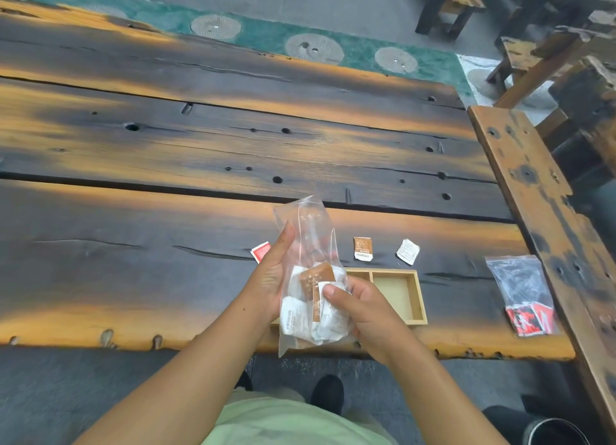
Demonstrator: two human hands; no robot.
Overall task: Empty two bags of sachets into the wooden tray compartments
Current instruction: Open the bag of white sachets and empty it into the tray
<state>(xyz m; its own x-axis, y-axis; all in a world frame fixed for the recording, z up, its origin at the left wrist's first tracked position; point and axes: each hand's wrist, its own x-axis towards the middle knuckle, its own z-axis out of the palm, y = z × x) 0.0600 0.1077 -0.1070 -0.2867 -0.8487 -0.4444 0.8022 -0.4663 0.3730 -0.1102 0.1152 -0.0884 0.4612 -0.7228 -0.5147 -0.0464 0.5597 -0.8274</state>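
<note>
Left hand (271, 277) grips the left side of the clear bag (308, 244), thumb pointing up along the plastic, and one fingertip shows through from behind. Right hand (363, 308) is curled round the bag's lower right, thumb pressed on the front over the sachets. The bag is held roughly upright above the near table edge with its top end up. White and brown sachets (308, 306) are bunched in its lower half and the upper half is slack film. Can't tell if the top is sealed or open. Just behind the hands the wooden tray (420, 299) sits on the table (200, 144). The bare floor of its right compartment is visible. The divider and a sliver of the next compartment show, and everything further left is blocked by the bag and both hands, so its contents and compartment count are unknown. Three loose sachets lie on the table beyond the tray: a red sachet (260, 251) half hidden by the left hand, a brown sachet (362, 248) and a white sachet (407, 251). The second bag (520, 288) lies flat to the right, well apart from the tray, with red sachets at its near end. Print on all packets is unreadable. A wooden bench (533, 194) runs along the table's right end. A dark shoe (328, 394) is on the floor below.
</note>
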